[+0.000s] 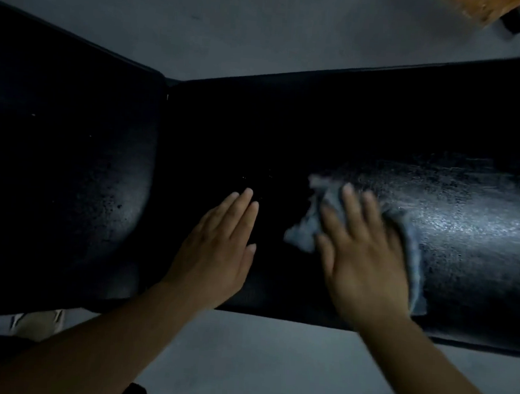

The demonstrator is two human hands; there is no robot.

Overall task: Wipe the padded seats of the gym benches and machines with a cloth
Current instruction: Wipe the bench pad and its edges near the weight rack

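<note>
Right hand (367,258), fingers flat, presses the cloth (307,228) on the long pad (378,128), which runs left-right. Left hand (219,249) rests flat beside it, holding nothing. The second pad (66,154) lies further left.

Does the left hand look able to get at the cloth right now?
Probably yes: the left hand lies flat on the bench pad beside the cloth, only bare pad between them, though the right hand covers most of it.

no readable text, no labels, no numbers anywhere
</note>
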